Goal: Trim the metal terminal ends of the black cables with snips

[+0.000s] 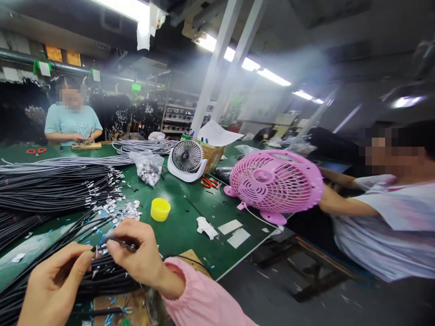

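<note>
My left hand (57, 280) is closed in a pinch on the end of a black cable (94, 249), at the lower left. Facing it, my right hand (139, 253) is closed too, thumb and finger pressed together right beside the cable end. A slim dark thing (132, 246) shows inside that hand, mostly hidden by the fingers. Below both hands lies a bundle of black cables (112, 283) with stripped, silvery ends. Just beyond are scattered foil scraps (127, 210) and small blue bits.
The green table (183, 226) carries more black cables (50, 190), grey cables (84, 160), a yellow cup (160, 209), a bag of parts (148, 168), a white fan (186, 158), red-handled scissors (210, 183) and a pink fan (272, 181). One person sits opposite, another at right.
</note>
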Demonstrator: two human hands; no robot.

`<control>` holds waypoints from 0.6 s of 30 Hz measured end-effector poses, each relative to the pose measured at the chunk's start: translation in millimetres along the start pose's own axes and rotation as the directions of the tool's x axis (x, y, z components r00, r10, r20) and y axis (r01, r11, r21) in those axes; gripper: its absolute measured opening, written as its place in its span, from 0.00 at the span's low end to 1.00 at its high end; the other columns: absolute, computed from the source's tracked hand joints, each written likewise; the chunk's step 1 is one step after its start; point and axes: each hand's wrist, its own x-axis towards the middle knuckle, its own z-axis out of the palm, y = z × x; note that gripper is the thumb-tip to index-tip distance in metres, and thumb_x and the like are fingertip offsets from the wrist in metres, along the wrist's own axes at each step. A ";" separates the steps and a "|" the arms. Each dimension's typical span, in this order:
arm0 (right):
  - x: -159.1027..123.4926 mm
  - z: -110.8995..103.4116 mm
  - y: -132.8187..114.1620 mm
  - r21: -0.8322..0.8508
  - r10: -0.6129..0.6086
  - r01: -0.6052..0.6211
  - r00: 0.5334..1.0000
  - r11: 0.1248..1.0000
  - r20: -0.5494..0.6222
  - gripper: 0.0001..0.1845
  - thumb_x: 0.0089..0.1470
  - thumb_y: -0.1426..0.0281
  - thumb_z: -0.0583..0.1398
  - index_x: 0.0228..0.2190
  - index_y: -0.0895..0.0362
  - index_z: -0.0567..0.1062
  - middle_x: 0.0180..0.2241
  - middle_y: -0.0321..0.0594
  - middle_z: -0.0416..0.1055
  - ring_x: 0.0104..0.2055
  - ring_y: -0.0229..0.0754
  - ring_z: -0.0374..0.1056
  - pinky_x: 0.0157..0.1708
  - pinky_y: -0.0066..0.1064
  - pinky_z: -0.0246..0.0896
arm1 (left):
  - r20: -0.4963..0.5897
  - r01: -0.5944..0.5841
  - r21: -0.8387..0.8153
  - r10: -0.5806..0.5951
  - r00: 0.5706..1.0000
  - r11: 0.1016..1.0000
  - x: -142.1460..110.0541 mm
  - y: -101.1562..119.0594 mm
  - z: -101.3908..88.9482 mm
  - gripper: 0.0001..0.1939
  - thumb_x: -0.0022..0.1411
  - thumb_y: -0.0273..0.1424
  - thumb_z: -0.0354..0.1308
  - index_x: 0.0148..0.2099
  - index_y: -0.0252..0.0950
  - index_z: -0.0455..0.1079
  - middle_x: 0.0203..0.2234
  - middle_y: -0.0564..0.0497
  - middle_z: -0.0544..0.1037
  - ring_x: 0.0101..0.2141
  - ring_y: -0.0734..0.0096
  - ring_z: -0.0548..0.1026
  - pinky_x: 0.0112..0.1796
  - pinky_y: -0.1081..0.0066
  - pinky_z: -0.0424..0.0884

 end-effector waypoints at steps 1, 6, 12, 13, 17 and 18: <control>0.7 -0.1 -2.0 -0.001 0.010 -0.010 1.000 1.000 0.026 0.17 0.46 0.78 0.64 0.14 0.54 0.66 0.17 0.30 0.60 0.21 0.35 0.57 0.22 0.27 0.57 | 0.009 -0.018 0.007 0.018 1.000 1.000 1.2 6.9 0.6 0.34 0.42 0.71 0.66 0.20 0.43 0.79 0.16 0.53 0.80 0.18 0.70 0.78 0.20 0.81 0.74; 2.0 -1.6 -3.7 0.024 0.067 -0.069 0.996 0.997 0.064 0.22 0.44 0.79 0.63 0.14 0.54 0.55 0.16 0.28 0.54 0.21 0.33 0.53 0.22 0.29 0.49 | 0.115 -0.082 0.069 0.074 0.991 0.994 6.9 22.7 1.4 0.35 0.44 0.72 0.64 0.20 0.45 0.80 0.15 0.53 0.81 0.17 0.69 0.80 0.19 0.82 0.74; -0.6 -4.3 2.0 0.155 0.098 -0.116 0.988 0.981 0.119 0.20 0.46 0.79 0.62 0.14 0.54 0.59 0.17 0.28 0.56 0.21 0.34 0.55 0.23 0.28 0.52 | 0.101 -0.133 0.112 0.122 0.987 0.985 2.4 4.2 -3.8 0.33 0.50 0.70 0.63 0.23 0.44 0.80 0.17 0.54 0.80 0.18 0.70 0.78 0.19 0.79 0.73; -1.4 -4.5 4.0 0.187 0.164 -0.192 0.974 0.963 0.154 0.19 0.47 0.78 0.63 0.14 0.54 0.62 0.17 0.28 0.57 0.21 0.34 0.54 0.21 0.28 0.51 | 0.078 -0.163 0.108 0.156 0.985 0.981 0.1 0.6 -4.4 0.31 0.52 0.68 0.63 0.24 0.44 0.80 0.19 0.55 0.80 0.19 0.70 0.78 0.20 0.79 0.73; -5.4 -2.8 12.8 0.239 0.417 -0.503 0.846 0.831 0.331 0.13 0.51 0.71 0.66 0.18 0.54 0.71 0.14 0.27 0.55 0.18 0.33 0.50 0.17 0.27 0.47 | 0.037 -0.340 0.118 0.338 0.940 0.933 -7.5 -10.3 -5.9 0.18 0.63 0.52 0.66 0.29 0.46 0.78 0.22 0.57 0.78 0.23 0.72 0.75 0.24 0.78 0.72; -6.1 -1.9 13.8 0.245 0.439 -0.521 0.840 0.818 0.320 0.13 0.52 0.69 0.66 0.19 0.55 0.73 0.14 0.27 0.55 0.17 0.33 0.50 0.17 0.27 0.46 | 0.031 -0.384 0.145 0.384 0.923 0.912 -8.4 -12.4 -6.1 0.15 0.64 0.48 0.66 0.30 0.46 0.78 0.23 0.58 0.77 0.23 0.72 0.75 0.26 0.77 0.72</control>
